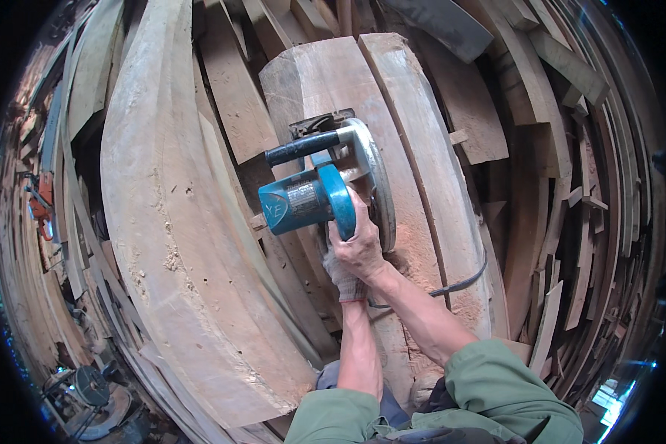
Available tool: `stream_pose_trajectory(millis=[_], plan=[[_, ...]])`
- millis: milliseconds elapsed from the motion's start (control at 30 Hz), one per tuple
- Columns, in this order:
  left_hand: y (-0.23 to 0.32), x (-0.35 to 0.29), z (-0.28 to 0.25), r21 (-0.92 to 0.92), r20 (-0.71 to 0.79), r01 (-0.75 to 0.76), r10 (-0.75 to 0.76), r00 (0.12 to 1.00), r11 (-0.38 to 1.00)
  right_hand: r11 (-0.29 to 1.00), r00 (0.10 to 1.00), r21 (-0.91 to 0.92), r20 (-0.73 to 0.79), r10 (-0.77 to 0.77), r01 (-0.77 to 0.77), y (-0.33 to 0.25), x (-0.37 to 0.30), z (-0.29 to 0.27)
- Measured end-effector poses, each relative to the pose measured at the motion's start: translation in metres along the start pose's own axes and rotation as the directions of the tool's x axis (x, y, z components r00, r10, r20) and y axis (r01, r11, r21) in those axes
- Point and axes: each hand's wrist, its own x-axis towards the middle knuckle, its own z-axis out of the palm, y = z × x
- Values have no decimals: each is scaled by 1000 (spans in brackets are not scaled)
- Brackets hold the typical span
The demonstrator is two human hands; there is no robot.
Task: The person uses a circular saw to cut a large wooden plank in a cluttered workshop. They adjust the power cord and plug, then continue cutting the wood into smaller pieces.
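Observation:
A blue circular saw (300, 203) with a black front handle rests on a thick wooden slab (333, 74). My bare right hand (361, 248) grips the rear of the saw, its fingers curled against the blue housing. Just below it and partly covered by it, my left hand (344, 277) in a pale knitted glove holds the saw's rear as well; most of its fingers are hidden. A long dark cut runs along the slab, with a strip (422, 140) to its right. Sawdust (416, 244) lies behind the saw. The blade is out of sight.
A dark cord (462, 283) crosses the slab behind the saw, near my right forearm. To the left lies a large curved slab (155, 192). Loose boards (547, 163) crowd the right side. An orange tool (42, 203) is at far left, a round machine (92, 388) at lower left.

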Motion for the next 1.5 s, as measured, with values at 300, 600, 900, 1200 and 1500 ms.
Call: stream_pose_trajectory(millis=[300, 600, 900, 1200, 1500], plan=[[-4, 8, 4, -27, -13, -48, 48, 999, 998, 1000, 1000, -3, 0, -9, 9, 2, 9, 4], [2, 18, 1, 64, 45, -20, 17, 999, 998, 1000, 1000, -6, 1, -31, 31, 4, 19, 6], [10, 27, 5, 95, 35, 8, -12, 999, 995, 999, 999, -9, -5, -48, 48, 9, 29, 11], [-7, 45, 8, 390, 89, -147, 122, 989, 909, 999, 999, -30, -21, -29, 29, 12, 34, 14], [56, 61, -30, 781, 417, -309, -84, 905, 543, 994, 997, -80, -27, 68, -70, 2, 33, 16]])
